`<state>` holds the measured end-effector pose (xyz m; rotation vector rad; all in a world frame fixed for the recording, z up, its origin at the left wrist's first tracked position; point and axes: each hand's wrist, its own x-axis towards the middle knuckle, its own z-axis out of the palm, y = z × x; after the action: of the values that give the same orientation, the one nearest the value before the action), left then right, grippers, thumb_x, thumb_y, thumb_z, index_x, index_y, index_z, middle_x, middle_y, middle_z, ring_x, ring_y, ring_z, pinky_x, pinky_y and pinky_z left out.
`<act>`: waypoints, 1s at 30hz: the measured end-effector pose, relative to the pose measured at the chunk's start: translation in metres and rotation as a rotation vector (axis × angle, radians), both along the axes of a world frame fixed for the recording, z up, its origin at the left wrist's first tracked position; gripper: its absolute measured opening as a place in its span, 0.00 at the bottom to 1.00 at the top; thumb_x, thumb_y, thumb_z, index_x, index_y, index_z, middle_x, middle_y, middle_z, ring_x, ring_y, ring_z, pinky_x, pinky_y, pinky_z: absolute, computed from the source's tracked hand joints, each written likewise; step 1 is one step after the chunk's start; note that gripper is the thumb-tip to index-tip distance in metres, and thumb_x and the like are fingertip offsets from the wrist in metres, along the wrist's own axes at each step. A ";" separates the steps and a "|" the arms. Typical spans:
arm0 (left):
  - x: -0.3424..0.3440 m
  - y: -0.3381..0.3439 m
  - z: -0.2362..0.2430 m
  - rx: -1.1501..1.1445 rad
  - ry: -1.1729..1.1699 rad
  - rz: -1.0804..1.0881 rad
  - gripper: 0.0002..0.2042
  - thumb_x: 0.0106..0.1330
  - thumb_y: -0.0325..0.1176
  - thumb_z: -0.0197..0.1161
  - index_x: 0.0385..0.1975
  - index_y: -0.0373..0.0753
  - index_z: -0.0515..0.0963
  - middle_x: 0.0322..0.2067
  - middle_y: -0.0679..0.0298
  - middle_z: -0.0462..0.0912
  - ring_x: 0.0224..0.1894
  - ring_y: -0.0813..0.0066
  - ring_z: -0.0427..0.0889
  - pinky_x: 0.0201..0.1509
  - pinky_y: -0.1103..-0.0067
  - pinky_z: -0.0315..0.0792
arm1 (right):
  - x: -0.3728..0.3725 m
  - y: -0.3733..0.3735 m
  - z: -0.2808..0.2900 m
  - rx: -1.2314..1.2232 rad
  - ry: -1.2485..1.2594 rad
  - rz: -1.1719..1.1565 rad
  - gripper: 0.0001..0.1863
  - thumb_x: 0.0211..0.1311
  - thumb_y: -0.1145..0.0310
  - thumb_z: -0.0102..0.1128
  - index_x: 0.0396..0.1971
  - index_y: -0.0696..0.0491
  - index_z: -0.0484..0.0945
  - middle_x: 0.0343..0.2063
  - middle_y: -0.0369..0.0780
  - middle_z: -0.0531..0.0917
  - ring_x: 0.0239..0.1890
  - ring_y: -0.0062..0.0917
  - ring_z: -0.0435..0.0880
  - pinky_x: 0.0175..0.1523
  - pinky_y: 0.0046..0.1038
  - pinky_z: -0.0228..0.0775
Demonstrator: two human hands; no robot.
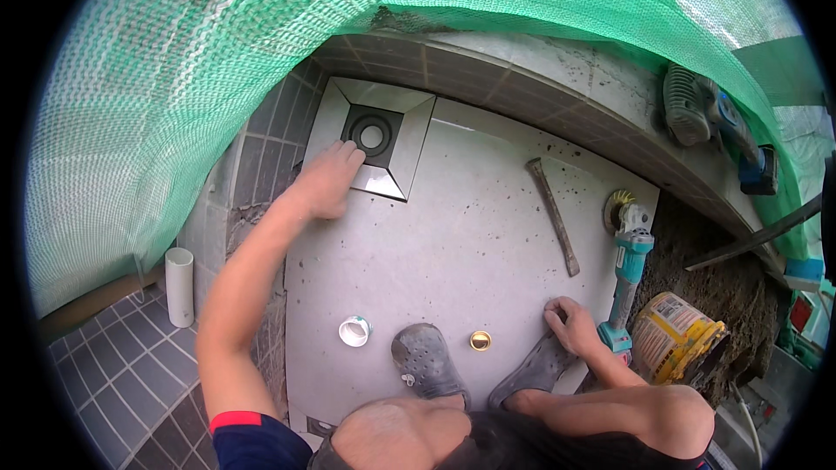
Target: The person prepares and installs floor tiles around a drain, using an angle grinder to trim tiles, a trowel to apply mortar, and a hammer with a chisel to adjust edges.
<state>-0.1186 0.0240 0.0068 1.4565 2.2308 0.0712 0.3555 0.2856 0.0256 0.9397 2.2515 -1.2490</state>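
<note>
My left hand (331,181) reaches to the tile-framed square recess (392,129) at the far left corner of the slab. Its fingertips touch the recess's near left edge, beside a dark round drain fitting (371,136) with a pale centre. The fingers look outstretched, and I see nothing held in them. Low on the right, my right hand (570,324) rests by my right grey clog (537,367), its fingers loosely bent and apart. A white plastic ring-shaped cap (355,331) and a small gold-coloured cap (481,340) lie on the light grey slab (418,252).
A flat metal chisel bar (554,216) lies right of centre. Beside it stand a teal angle grinder (629,270) with a wire wheel and a tipped yellow bucket (679,338). A blue power tool (727,117) sits on the ledge. Green netting (218,61) drapes overhead; a white pipe (179,287) stands left.
</note>
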 end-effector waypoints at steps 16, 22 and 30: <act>0.021 0.002 0.006 0.015 -0.124 0.147 0.21 0.41 0.20 0.61 0.40 0.34 0.71 0.43 0.50 0.74 0.50 0.45 0.74 0.53 0.60 0.74 | 0.004 0.001 0.002 0.020 0.032 0.011 0.10 0.67 0.67 0.63 0.40 0.59 0.81 0.34 0.49 0.85 0.39 0.44 0.85 0.47 0.37 0.76; 0.090 0.055 0.037 -0.027 -0.307 -0.107 0.23 0.42 0.26 0.64 0.43 0.31 0.73 0.42 0.45 0.77 0.50 0.44 0.78 0.53 0.58 0.75 | -0.020 0.000 0.050 0.008 -0.213 -0.096 0.14 0.69 0.62 0.62 0.40 0.59 0.81 0.22 0.44 0.81 0.25 0.33 0.82 0.37 0.32 0.75; 0.202 0.129 0.049 -0.093 -1.341 -0.325 0.25 0.53 0.28 0.64 0.54 0.30 0.72 0.41 0.49 0.82 0.44 0.57 0.84 0.50 0.65 0.77 | 0.031 0.066 0.155 0.425 0.212 -0.339 0.17 0.59 0.82 0.54 0.49 0.57 0.78 0.43 0.43 0.79 0.39 0.31 0.81 0.44 0.29 0.75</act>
<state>0.0835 0.1528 0.0559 1.1191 0.8919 0.6171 0.3861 0.3512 0.1803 1.4535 2.6714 -1.0545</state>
